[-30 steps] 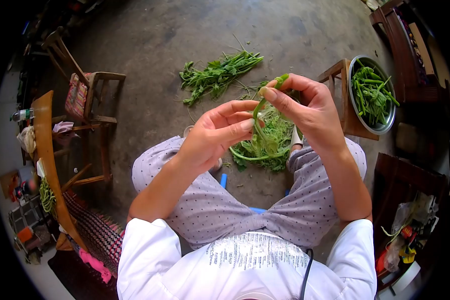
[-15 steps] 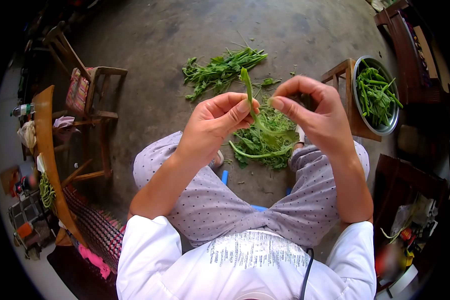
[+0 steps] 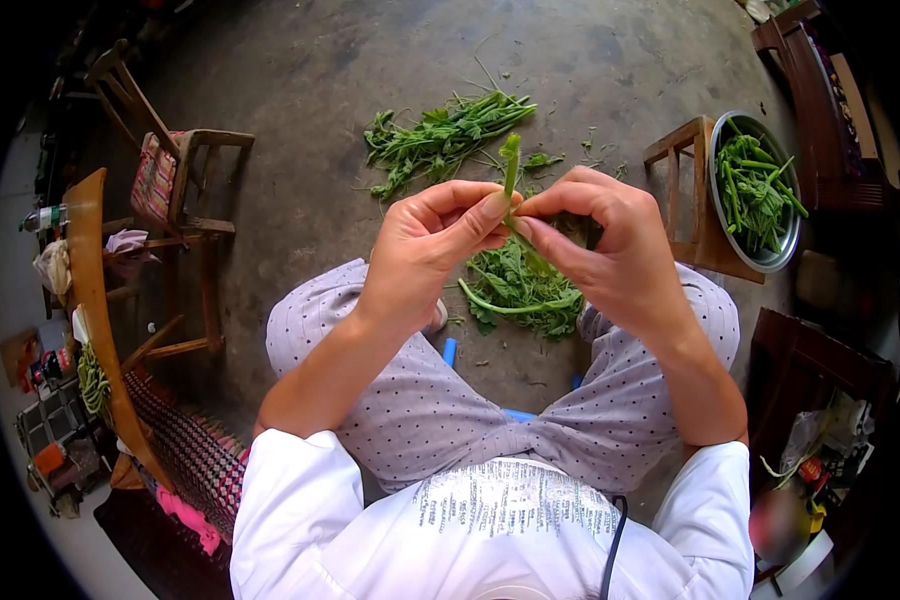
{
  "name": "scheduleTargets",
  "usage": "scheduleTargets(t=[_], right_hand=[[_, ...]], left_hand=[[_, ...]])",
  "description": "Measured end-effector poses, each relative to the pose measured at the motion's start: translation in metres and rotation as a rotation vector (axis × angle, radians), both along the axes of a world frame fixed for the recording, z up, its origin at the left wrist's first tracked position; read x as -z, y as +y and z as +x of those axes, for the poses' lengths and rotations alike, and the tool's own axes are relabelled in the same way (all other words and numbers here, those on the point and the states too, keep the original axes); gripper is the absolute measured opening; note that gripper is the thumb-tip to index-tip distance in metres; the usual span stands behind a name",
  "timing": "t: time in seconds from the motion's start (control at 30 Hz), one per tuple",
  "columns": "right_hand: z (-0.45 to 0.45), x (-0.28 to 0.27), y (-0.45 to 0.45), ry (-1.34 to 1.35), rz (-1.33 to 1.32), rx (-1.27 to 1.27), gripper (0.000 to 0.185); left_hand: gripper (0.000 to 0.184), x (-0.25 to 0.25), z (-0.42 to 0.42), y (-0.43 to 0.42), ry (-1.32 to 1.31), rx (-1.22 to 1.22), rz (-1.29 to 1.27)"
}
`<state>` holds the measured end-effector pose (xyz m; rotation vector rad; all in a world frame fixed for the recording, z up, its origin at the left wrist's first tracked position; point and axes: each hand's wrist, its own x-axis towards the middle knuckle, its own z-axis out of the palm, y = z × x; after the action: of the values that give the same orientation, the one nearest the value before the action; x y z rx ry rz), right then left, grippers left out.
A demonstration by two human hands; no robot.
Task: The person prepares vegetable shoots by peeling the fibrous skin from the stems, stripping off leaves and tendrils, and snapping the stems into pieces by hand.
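A green leafy-vegetable stem stands upright between my hands, its tip above the fingers. My left hand pinches it between thumb and fingers. My right hand meets it from the other side, thumb and forefinger pinched on the stem just below the left fingertips. The lower part of the stem is partly hidden by the right hand. Below the hands, a heap of leaves and peelings lies on the floor between my feet. Farther off lies a bundle of leafy stems.
At the right, a metal basin of green stems sits on a wooden stool. A wooden chair and a table edge stand at the left. Small scraps are scattered on the concrete floor.
My right hand has moved left and down onto the stem, its thumb and forefinger now beside the left fingertips. The left hand still holds the stem, which has shifted slightly right.
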<state>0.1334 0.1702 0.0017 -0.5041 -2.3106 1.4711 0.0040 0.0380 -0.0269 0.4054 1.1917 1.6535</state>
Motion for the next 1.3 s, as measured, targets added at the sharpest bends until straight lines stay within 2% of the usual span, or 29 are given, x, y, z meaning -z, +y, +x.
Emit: scheduleTargets(t=[0.07,0.27,0.5,0.6,0.73,0.83,0.87,0.93,0.97,1.03,1.07,1.1,1.13,1.23,1.3], right_hand=[[-0.001,0.000,-0.001,0.010,0.100,0.003,0.011],[-0.004,0.003,-0.007,0.057,0.150,0.062,0.008],[-0.007,0.008,-0.011,0.063,0.172,0.131,0.014],[-0.008,0.007,-0.009,0.054,0.083,0.192,0.014],[-0.004,-0.002,0.015,0.129,-0.453,0.212,0.011],[0.002,-0.003,0.045,0.408,-0.863,0.229,0.015],[0.004,-0.007,0.052,0.408,-0.863,0.229,0.015],[0.008,-0.013,0.065,0.535,-1.112,0.373,0.018],[0.013,-0.008,0.074,0.535,-1.113,0.374,0.018],[0.024,0.005,0.088,0.460,-0.947,0.200,0.021],[0.020,-0.001,0.074,0.398,-0.823,0.229,0.018],[0.017,-0.002,0.063,0.398,-0.824,0.227,0.018],[0.015,-0.001,0.053,0.288,-0.779,0.167,0.017],[0.011,0.002,0.036,-0.007,-0.642,-0.054,0.016],[0.005,0.000,0.019,-0.121,-0.533,-0.023,0.016]], left_hand=[[0.021,0.001,0.000,0.000,0.011,-0.004,-0.011],[0.021,0.002,0.002,0.001,0.018,-0.021,-0.038],[0.020,0.004,0.007,0.004,0.127,-0.040,0.000],[0.020,0.005,0.010,0.006,0.166,-0.058,-0.027],[0.020,0.000,0.009,0.004,0.193,-0.016,-0.071],[0.020,0.001,0.007,0.003,0.211,0.030,-0.096],[0.020,0.003,0.006,0.001,0.174,0.066,-0.101],[0.019,0.005,0.005,0.000,0.138,0.102,-0.105],[0.019,0.005,0.005,0.000,0.092,0.105,-0.096],[0.019,0.005,0.005,0.000,0.045,0.107,-0.088],[0.019,0.002,0.005,0.000,0.050,0.091,-0.072],[0.019,0.000,0.005,0.001,0.056,0.074,-0.057],[0.019,-0.001,0.004,0.001,0.056,0.072,-0.058],[0.019,-0.003,0.004,0.001,0.181,0.059,-0.010],[0.019,-0.006,0.005,0.001,0.328,0.011,0.001]])
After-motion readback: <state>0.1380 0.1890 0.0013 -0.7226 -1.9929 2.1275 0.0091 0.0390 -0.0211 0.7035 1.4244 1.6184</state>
